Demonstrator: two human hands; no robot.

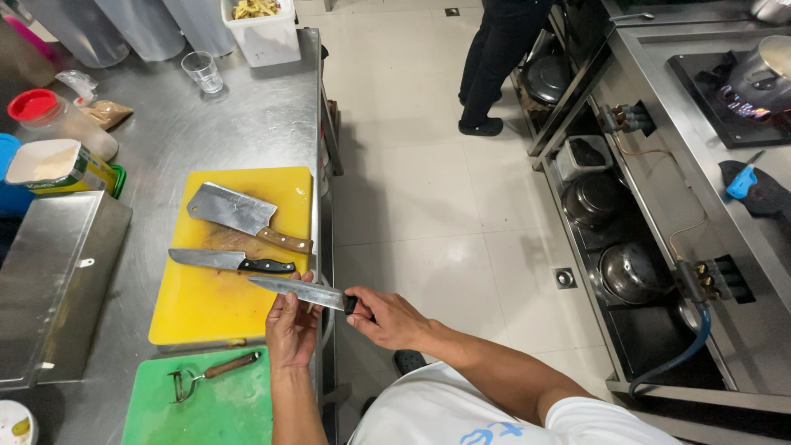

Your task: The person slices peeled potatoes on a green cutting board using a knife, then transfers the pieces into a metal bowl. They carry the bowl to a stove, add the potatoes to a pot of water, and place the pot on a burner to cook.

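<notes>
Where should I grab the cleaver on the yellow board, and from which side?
Probably by the cleaver's brown wooden handle, coming from the board's right edge. It lies flat on the yellow cutting board, broad blade toward the upper left, handle toward the lower right, clear of the black-handled knife below it. Wrap your fingers around the handle, away from the blade.

Steel counter [247, 124], yellow board [198, 305], green board [222, 416], glass [203, 71]
</notes>
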